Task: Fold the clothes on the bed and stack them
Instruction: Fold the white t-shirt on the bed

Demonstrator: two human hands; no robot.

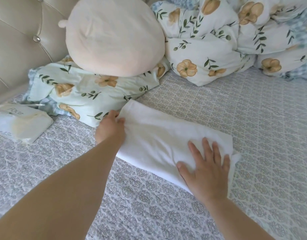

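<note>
White, soft cloth point(159, 135) lay folded into a long strip on the grey patterned quilt point(253, 135). On its near end the right hand point(205, 168) pressed flat, fingers spread; at its far edge the left hand point(111, 129) pinched a fold. Beyond sat a floral pillow point(83, 94), a round pink cushion point(114, 38) and a tissue pack point(19, 123).

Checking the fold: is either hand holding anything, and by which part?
The left hand pinches the folded white cloth at its far left edge. The right hand holds nothing; it lies flat on the cloth's near right end.
</note>
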